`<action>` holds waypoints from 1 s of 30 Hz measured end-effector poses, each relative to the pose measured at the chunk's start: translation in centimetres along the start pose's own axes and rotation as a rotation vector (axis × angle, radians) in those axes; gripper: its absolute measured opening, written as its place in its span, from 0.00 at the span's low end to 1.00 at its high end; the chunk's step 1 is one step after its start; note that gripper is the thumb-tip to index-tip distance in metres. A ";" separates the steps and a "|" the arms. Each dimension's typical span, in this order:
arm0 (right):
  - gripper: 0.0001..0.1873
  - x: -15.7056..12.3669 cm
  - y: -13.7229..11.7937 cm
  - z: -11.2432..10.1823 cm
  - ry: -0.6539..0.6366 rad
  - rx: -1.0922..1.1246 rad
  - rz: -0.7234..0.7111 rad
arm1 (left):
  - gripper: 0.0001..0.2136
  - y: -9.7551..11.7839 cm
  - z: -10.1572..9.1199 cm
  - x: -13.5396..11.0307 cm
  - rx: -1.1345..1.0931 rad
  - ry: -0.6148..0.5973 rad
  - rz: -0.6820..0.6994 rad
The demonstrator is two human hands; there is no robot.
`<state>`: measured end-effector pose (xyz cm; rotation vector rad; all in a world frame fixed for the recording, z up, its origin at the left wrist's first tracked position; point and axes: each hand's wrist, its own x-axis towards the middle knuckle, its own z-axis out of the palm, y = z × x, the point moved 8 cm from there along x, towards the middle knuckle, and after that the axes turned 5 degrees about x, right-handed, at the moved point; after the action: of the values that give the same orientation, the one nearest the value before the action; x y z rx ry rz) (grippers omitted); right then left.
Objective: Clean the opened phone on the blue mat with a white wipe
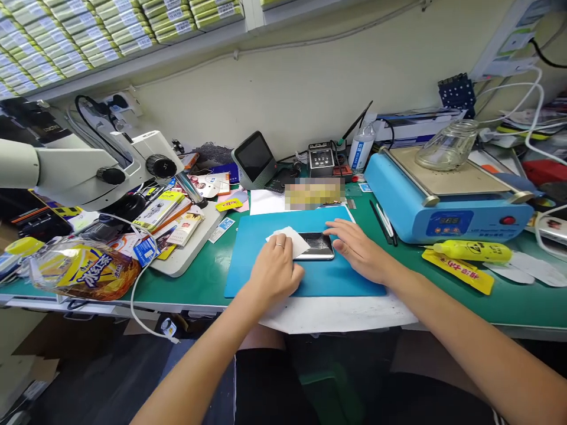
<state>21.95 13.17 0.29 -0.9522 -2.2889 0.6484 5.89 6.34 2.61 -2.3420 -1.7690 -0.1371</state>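
Note:
On a blue mat (341,283) lies a smartphone (319,243) with a dark, streaky face and a light frame, its long side running left to right. My left hand (275,268), a ring on one finger, is closed over a white wipe (300,244) and presses it onto the phone's left part, which is hidden beneath. My right hand (357,251) is open at the phone's right end, fingers stretched out and thumb apart. Its fingertips are at the upper right corner; whether they touch it I cannot tell.
A microscope (88,171) and a bottle of tea (84,268) stand left. At right are a blue heating machine (447,206) with a glass jar (447,147), a yellow tube (476,251) and dark tweezers (381,223). A small-screen device (254,158) stands behind the mat.

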 end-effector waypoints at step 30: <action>0.32 0.2 0.1 -1.0 0.086 -0.006 0.055 | 0.15 4.9 -0.4 -0.6 -0.047 0.034 0.152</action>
<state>22.56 13.54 1.01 -1.0294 -2.1974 0.6115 10.45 4.39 2.34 -2.4814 -1.5815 -0.1961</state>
